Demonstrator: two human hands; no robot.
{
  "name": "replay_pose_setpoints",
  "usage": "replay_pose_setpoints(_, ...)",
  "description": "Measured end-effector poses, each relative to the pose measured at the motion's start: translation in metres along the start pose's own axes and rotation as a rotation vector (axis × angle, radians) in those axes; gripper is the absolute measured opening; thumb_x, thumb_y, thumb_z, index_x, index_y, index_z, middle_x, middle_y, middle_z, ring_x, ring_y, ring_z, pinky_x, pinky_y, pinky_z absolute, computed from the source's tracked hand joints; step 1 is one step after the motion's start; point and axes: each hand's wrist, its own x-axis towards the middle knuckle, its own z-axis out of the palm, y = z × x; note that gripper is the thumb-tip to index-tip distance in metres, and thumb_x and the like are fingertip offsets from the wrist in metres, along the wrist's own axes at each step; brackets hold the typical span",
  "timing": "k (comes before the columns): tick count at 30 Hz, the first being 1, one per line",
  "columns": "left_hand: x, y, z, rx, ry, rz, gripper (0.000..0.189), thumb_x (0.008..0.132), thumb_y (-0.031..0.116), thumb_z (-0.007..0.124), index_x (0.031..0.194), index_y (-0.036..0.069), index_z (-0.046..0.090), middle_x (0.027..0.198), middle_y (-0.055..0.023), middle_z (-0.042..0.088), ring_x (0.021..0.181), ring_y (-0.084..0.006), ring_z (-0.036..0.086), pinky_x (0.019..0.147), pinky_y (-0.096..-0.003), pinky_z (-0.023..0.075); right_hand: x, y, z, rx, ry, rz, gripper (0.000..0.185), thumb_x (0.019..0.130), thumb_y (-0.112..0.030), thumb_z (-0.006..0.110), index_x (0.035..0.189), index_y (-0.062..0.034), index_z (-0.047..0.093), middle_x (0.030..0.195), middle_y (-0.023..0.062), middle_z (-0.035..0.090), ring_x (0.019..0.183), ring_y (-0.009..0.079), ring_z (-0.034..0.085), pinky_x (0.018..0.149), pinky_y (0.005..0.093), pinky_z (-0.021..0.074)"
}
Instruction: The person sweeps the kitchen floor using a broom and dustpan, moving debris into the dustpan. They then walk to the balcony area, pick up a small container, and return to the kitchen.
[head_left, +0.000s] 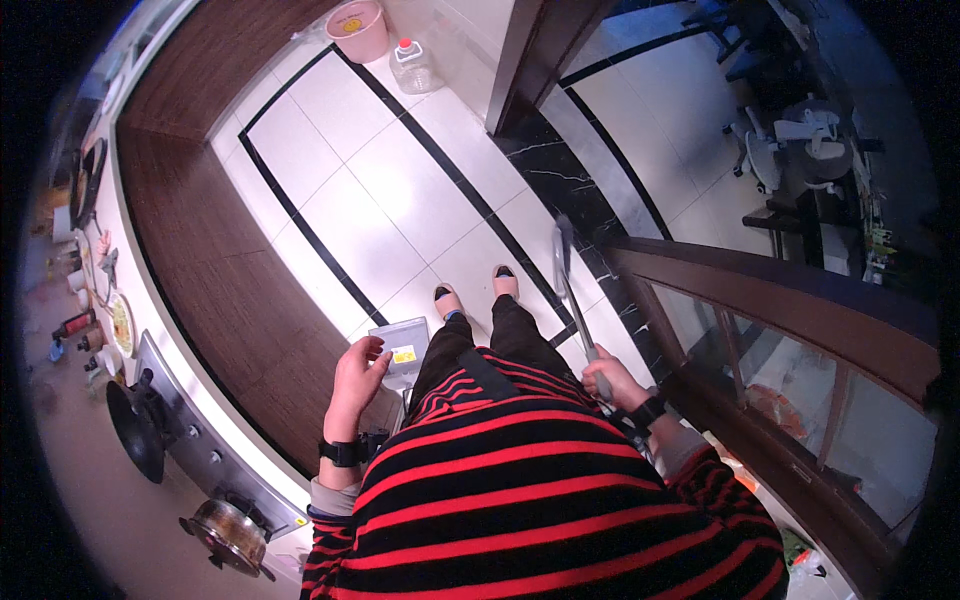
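My right hand (611, 379) grips the grey handle of a long-handled flat-headed tool, which looks like a flat mop (576, 307). Its narrow grey head (562, 251) points away from me over the tiles near the dark threshold and is blurred. Over on the other side, my left hand (360, 382) is held above the left edge of a grey plastic bucket-like box (416, 337) with a yellow and white label. The thumb and fingers are apart, with nothing seen between them. My leg and striped top hide part of the box.
Along the left runs a white counter (176, 322) with a gas hob (206, 450), a black wok (135, 431) and a steel pot (229, 536). A pink bin (364, 34) and a plastic jug (412, 67) stand far ahead. A brown glazed door (780, 322) flanks my right.
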Motion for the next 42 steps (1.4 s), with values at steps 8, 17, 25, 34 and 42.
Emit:
replay_pose_setpoints(8, 0.011, 0.042, 0.041, 0.056, -0.021, 0.048, 0.030, 0.081, 0.018, 0.066, 0.104, 0.000, 0.059, 0.095, -0.0155, 0.065, 0.083, -0.0262, 0.064, 0.073, -0.0351, 0.0513, 0.033, -0.062, 0.027, -0.224, -0.078, 0.011, 0.095, 0.073, 0.005, 0.053, 0.149, -0.0170, 0.000, 0.071, 0.0060, 0.046, 0.053, 0.0166, 0.049, 0.046, 0.0321, 0.0400)
replay_pose_setpoints(17, 0.019, 0.073, 0.057, 0.095, -0.018, 0.017, 0.031, 0.081, 0.019, 0.066, 0.105, 0.000, 0.060, 0.096, -0.0161, 0.065, 0.086, -0.0274, 0.064, 0.074, -0.0359, 0.0515, 0.038, -0.102, 0.022, -0.157, -0.270, 0.040, 0.090, 0.075, 0.004, 0.050, 0.149, -0.0169, 0.002, 0.067, 0.0036, 0.044, 0.049, 0.0150, 0.045, 0.045, 0.0304, 0.0382)
replay_pose_setpoints(25, 0.026, 0.095, 0.057, 0.072, 0.055, 0.017, 0.032, 0.081, 0.021, 0.065, 0.105, 0.000, 0.060, 0.097, -0.0167, 0.064, 0.088, -0.0280, 0.064, 0.076, -0.0360, 0.0515, -0.029, -0.147, -0.059, -0.028, -0.276, -0.150, 0.080, 0.080, 0.003, 0.046, 0.148, -0.0192, 0.010, 0.058, 0.0005, 0.036, 0.042, 0.0108, 0.037, 0.039, 0.0248, 0.0299)
replay_pose_setpoints(34, 0.013, 0.100, 0.080, 0.045, 0.079, -0.032, 0.032, 0.081, 0.020, 0.065, 0.106, 0.000, 0.060, 0.095, -0.0172, 0.065, 0.087, -0.0289, 0.064, 0.076, -0.0364, 0.0516, 0.057, -0.267, -0.068, -0.533, 0.293, -0.383, 0.093, 0.068, 0.001, 0.054, 0.149, -0.0129, 0.010, 0.076, 0.0083, 0.051, 0.054, 0.0184, 0.051, 0.047, 0.0329, 0.0407)
replay_pose_setpoints(42, -0.010, 0.078, 0.077, -0.037, 0.157, -0.108, 0.031, 0.081, 0.020, 0.065, 0.104, -0.001, 0.060, 0.094, -0.0164, 0.065, 0.085, -0.0273, 0.064, 0.073, -0.0362, 0.0512, 0.120, -0.264, -0.027, -0.895, 0.197, -0.256, 0.097, 0.062, 0.007, 0.054, 0.147, -0.0100, 0.010, 0.095, 0.0225, 0.054, 0.057, 0.0261, 0.054, 0.049, 0.0390, 0.0437)
